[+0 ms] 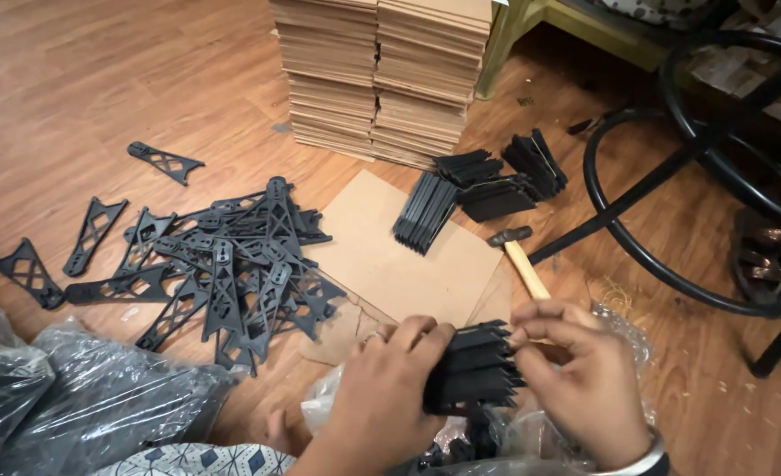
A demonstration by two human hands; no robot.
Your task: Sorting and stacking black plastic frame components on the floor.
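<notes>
My left hand [381, 388] grips a thick stack of flat black pointed pieces [474, 366] from its left side. On the right side of that stack my right hand [580, 379] closes its fingertips on the top edge of the pieces. A clear plastic bag [514, 436] lies right under both hands. More bundles of the same black pieces [478, 189] rest on a brown cardboard sheet [390, 256] farther out. A hammer with a wooden handle [523, 260] lies just beyond my right hand.
A loose heap of black lattice-shaped parts [223, 264] spreads over the wooden floor at the left. Tall stacks of brown boards [381, 75] stand at the back. A black metal stool frame [672, 176] is at the right. Plastic-wrapped dark bundles [64, 397] sit bottom left.
</notes>
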